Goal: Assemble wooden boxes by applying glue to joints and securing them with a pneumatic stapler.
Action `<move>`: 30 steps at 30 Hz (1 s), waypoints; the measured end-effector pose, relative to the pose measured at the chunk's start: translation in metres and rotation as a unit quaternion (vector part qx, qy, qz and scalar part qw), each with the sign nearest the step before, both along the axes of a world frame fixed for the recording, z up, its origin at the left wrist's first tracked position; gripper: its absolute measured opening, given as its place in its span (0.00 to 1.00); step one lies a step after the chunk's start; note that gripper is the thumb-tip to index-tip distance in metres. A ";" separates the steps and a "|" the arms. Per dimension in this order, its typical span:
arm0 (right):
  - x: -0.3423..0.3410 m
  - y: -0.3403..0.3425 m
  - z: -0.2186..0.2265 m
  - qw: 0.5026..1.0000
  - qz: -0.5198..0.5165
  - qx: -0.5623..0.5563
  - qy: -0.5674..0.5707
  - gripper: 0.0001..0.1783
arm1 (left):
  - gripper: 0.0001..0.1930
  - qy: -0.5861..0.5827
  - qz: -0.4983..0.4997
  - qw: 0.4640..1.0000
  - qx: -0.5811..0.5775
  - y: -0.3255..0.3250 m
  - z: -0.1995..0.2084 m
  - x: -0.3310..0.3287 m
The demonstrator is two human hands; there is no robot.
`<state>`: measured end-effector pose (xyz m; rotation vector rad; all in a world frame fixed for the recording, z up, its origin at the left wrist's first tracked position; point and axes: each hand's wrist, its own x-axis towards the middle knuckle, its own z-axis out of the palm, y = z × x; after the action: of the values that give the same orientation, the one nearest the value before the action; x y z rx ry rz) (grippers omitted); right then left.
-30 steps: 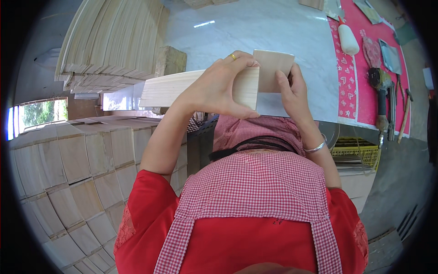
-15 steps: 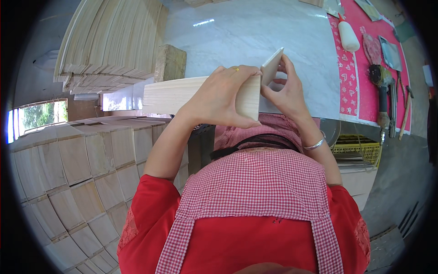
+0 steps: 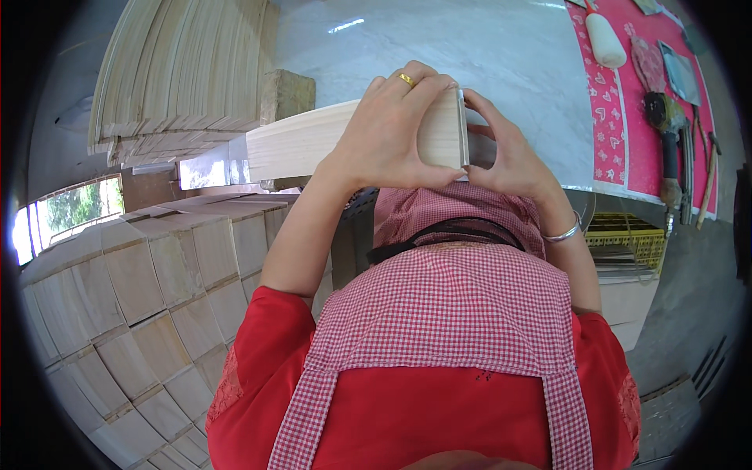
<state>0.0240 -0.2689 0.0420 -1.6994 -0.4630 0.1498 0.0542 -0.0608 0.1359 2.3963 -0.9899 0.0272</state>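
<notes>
A long, pale wooden board [image 3: 294, 141] lies crosswise in front of me, at the near edge of the table. My left hand [image 3: 384, 129] is wrapped over its right part, the thumb at the near edge and the fingers at the far edge. Against the board's right end stands a thin, pale end panel [image 3: 464, 129], seen almost edge-on. My right hand [image 3: 513, 160] holds this panel between the thumb at its near corner and the fingers at its far side. The two pieces look flush. The panel's right face is mostly hidden.
Tall stacks of thin boards [image 3: 180, 70] stand at the far left, beside a rough block [image 3: 288, 95]. Pale wooden blocks [image 3: 141, 274] are piled at the near left. A white bottle [image 3: 605, 39] and a tool with a dark handle [image 3: 668, 149] lie on pink cloth [image 3: 636, 168] at right.
My right hand has turned the panel from a slant to upright, flat against the board's end. My left hand still grips the board, its fingers now farther along the far edge.
</notes>
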 end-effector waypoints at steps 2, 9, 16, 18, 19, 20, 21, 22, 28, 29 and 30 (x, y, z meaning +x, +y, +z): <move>0.001 -0.002 0.000 1.000 0.013 -0.009 0.016 0.53 | 0.45 0.005 0.010 1.000 0.006 0.000 0.000 0.001; 0.001 -0.002 0.000 1.000 0.015 -0.008 0.014 0.53 | 0.45 0.016 0.016 1.000 0.021 -0.005 0.000 0.003; 0.001 -0.002 -0.001 1.000 0.006 -0.009 -0.001 0.53 | 0.45 0.025 0.020 0.999 0.025 -0.005 -0.003 0.003; 0.001 -0.003 0.000 1.000 0.012 -0.014 0.011 0.54 | 0.44 0.028 0.020 0.999 0.028 -0.005 -0.003 0.003; 0.001 -0.003 0.000 1.000 0.015 -0.017 0.018 0.54 | 0.44 0.029 0.021 0.999 0.030 -0.005 -0.003 0.003; 0.001 -0.003 0.000 1.000 0.015 -0.017 0.018 0.54 | 0.44 0.029 0.020 0.999 0.030 -0.005 -0.003 0.003; 0.001 -0.003 0.000 1.000 0.014 -0.016 0.016 0.54 | 0.44 0.030 0.020 0.999 0.030 -0.005 -0.003 0.003; 0.001 -0.003 0.000 1.000 0.015 -0.016 0.015 0.54 | 0.44 0.029 0.020 0.999 0.030 -0.005 -0.002 0.003; 0.002 -0.003 0.000 1.000 0.015 -0.019 0.014 0.54 | 0.44 0.031 0.017 0.999 0.031 -0.004 -0.002 0.004; 0.002 -0.003 0.000 1.000 0.015 -0.021 0.013 0.54 | 0.45 0.031 0.015 0.999 0.031 -0.004 -0.002 0.004; 0.002 -0.003 0.000 1.000 0.015 -0.024 0.011 0.54 | 0.45 0.031 0.014 0.999 0.031 -0.004 -0.003 0.004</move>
<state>0.0257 -0.2716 0.0421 -1.7363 -0.4714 0.2016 0.0581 -0.0647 0.1333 2.4518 -0.9426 -0.0686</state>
